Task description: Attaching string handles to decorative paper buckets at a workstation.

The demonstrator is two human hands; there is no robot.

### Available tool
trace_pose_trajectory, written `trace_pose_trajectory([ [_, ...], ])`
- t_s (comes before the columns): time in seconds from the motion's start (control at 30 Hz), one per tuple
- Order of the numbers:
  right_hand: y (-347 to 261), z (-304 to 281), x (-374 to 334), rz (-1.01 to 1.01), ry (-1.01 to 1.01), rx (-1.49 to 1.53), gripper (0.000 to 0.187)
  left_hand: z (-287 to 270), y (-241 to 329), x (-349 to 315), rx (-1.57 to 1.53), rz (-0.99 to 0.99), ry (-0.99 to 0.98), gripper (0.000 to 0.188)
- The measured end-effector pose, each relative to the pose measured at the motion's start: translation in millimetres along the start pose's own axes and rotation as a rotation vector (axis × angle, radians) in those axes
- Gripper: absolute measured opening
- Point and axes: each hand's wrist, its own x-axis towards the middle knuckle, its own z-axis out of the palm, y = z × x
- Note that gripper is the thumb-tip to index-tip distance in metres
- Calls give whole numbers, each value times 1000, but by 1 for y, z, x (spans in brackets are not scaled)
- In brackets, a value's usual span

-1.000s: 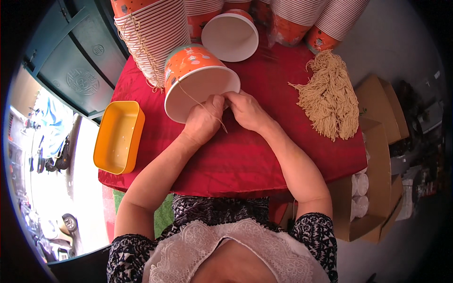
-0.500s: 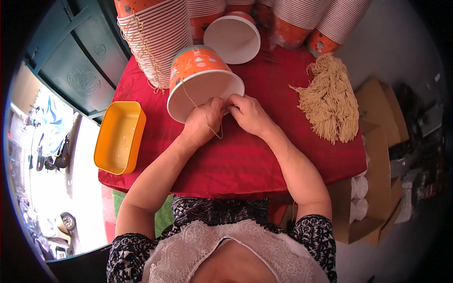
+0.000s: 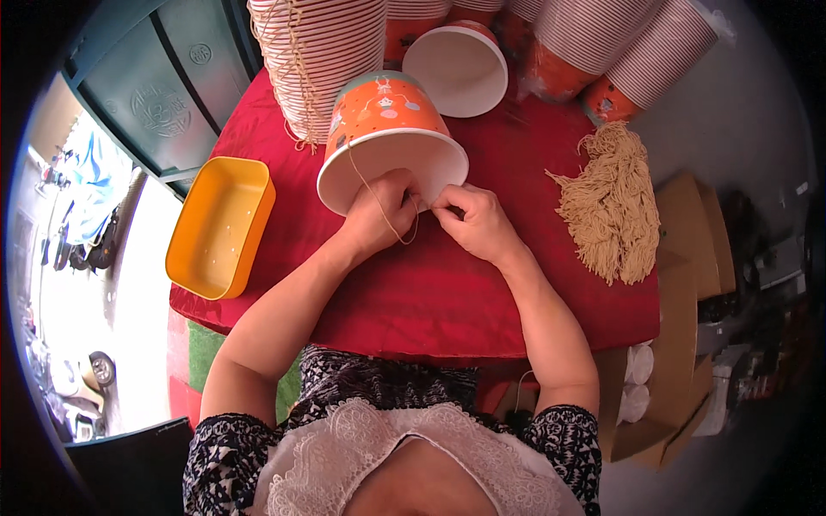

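1. Both hands are at the orange bucket [image 3: 387, 112]: left hand [image 3: 379, 212] curled inside its mouth, can't tell if it's gripping; right hand [image 3: 473, 222] pinched at the lower-right rim, dunno on what.
2. Bucket's straight ahead, mouth facing the person, base pointing away; left hand's nearer its middle. Thin cord [image 3: 365, 179] loops from the upper-left rim over that hand.
3. Yellow tub [image 3: 256, 236], left on the table [image 3: 430, 310]: few pale specks inside. Cardboard box [image 3: 675, 378], far right: white round things [image 3: 636, 365].

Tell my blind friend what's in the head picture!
A person's left hand, crossed by string, reaches into a tilted orange tub; the right hand is at its rim. A yellow box, yarn and stacked tubs rest on red cloth.
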Motion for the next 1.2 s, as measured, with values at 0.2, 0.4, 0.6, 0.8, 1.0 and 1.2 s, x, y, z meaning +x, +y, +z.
trace_pose_trajectory([
  [0.2, -3, 6, -5, -44, -1, -63, 6, 2, -1, 2, 38, 4, 28, 8],
  [0.4, -10, 9, -7, -40, 1, -232, 6, 4, -1, 3, 110, 14, 56, 9],
  [0.6, -9, 13, -8, -44, 42, -278, 4, 1, 2, 6, 120, 1, 51, 10],
  [0.8, -2, 12, -10, -8, -3, -252, 5, -15, 6, 7, -2, -215, -130, 16],
  [1.0, -1, 10, -9, 5, -30, -219, 6, -16, 17, 6, -637, -449, -174, 13],
  [1.2, 0, 10, -9, 33, -42, -197, 5, -15, 18, 7, -764, -486, -211, 12],
])
